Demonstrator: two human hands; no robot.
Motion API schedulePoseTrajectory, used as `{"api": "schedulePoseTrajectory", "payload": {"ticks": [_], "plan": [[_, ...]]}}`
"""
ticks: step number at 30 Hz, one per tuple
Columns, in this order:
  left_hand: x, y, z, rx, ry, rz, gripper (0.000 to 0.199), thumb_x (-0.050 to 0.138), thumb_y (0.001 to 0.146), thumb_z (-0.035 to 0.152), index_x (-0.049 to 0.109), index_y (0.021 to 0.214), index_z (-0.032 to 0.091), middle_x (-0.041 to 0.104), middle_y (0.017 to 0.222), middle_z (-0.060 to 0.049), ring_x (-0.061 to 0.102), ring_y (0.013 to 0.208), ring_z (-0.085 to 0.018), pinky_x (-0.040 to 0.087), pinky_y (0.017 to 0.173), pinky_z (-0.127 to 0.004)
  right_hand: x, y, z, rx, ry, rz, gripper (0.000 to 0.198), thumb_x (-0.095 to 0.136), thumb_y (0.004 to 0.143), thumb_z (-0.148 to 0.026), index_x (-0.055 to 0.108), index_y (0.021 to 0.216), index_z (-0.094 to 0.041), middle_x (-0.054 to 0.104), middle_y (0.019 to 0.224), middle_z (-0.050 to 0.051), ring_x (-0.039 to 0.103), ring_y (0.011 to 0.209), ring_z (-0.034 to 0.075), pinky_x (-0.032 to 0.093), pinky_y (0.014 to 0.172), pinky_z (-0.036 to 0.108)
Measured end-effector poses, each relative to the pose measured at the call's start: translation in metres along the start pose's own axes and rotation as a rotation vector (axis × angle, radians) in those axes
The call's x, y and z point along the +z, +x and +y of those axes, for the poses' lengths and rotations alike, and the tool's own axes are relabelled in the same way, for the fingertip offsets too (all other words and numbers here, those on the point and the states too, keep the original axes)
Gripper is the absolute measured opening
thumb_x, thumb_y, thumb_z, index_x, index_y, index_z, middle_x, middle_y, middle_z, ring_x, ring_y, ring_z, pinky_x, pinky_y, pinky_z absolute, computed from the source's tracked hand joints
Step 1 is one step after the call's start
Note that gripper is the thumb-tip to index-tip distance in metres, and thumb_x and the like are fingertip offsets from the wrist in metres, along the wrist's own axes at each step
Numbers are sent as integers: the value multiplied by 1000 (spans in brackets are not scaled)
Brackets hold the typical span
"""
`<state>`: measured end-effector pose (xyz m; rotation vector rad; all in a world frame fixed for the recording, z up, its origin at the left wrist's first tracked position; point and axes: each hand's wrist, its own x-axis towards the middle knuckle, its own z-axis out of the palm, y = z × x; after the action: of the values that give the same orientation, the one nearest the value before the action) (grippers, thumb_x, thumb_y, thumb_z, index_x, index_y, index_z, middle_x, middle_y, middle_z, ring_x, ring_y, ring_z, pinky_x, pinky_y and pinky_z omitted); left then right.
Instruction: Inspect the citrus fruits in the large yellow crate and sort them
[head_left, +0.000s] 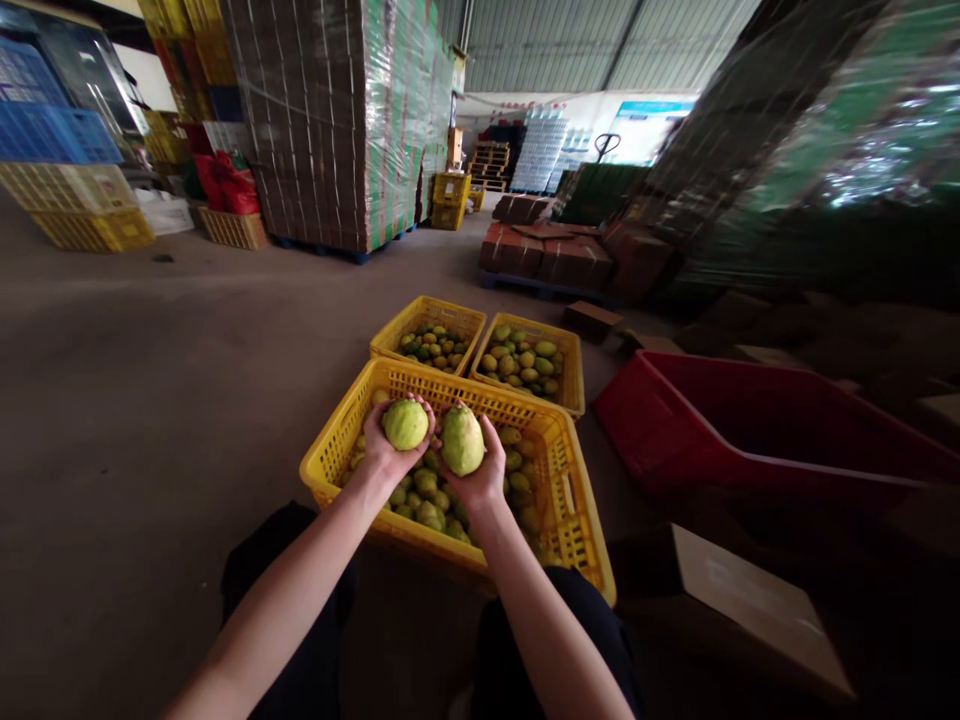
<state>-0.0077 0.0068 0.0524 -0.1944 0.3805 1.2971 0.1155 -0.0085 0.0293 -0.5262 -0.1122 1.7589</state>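
My left hand (397, 450) cups a round, yellow-green fruit (405, 425) with bumpy skin, its kind not certain, like a guava or lemon. Beside it, my right hand (480, 478) holds a longer yellow-green fruit (462, 440), tapered at the top with a pale patch on its side. Both hands are raised over a large yellow plastic crate (577, 500) with slotted walls. More fruits of the same sort (429, 515) lie in the crate, partly hidden by my hands and forearms. The two held fruits are close together, slightly apart.
Beyond the large crate stand two smaller yellow crates, left (375, 335) and right (574, 375), both holding fruit. A red bin (652, 440) and a cardboard box (750, 600) are at the right. Farther off are wrapped pallet stacks (300, 120) and flattened cartons (570, 262).
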Motion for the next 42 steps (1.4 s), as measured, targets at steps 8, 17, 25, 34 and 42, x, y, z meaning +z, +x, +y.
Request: {"api": "schedulePoseTrajectory", "payload": {"ticks": [8,17,25,34,42], "plan": [[0,0,-2,73,52,14,26,41,83,19,67,81,21,66,70,-6,68,67,-17,58,68,-25,-1,1,3,-13,-1,15,22,61,82,-34,71,98,-22,77,81,1,71,68,17,58,63,29],[-2,1,-2,53,42,27,29,40,87,24,69,90,19,67,71,-6,68,68,-17,58,69,-26,0,1,4,-14,2,36,25,58,84,-34,70,100,-21,77,81,2,70,67,18,57,57,28],[-1,1,0,92,72,14,27,42,83,21,68,90,22,68,73,-6,70,76,-19,58,75,-27,-2,-1,5,-15,0,-7,25,61,82,-36,70,100,-22,77,84,1,71,69,18,56,58,27],[-8,9,10,100,79,-20,25,41,84,23,65,92,20,68,72,-6,70,73,-18,59,74,-28,-8,-1,1,-25,-23,-8,25,62,78,-35,69,99,-23,77,87,1,71,71,17,57,59,27],[-88,6,-24,-179,1157,-99,13,72,69,35,67,66,23,60,48,-3,65,51,-25,58,63,-43,-19,-16,-42,-158,60,33,23,61,75,-30,68,96,-23,75,85,0,70,74,17,58,60,27]]}}
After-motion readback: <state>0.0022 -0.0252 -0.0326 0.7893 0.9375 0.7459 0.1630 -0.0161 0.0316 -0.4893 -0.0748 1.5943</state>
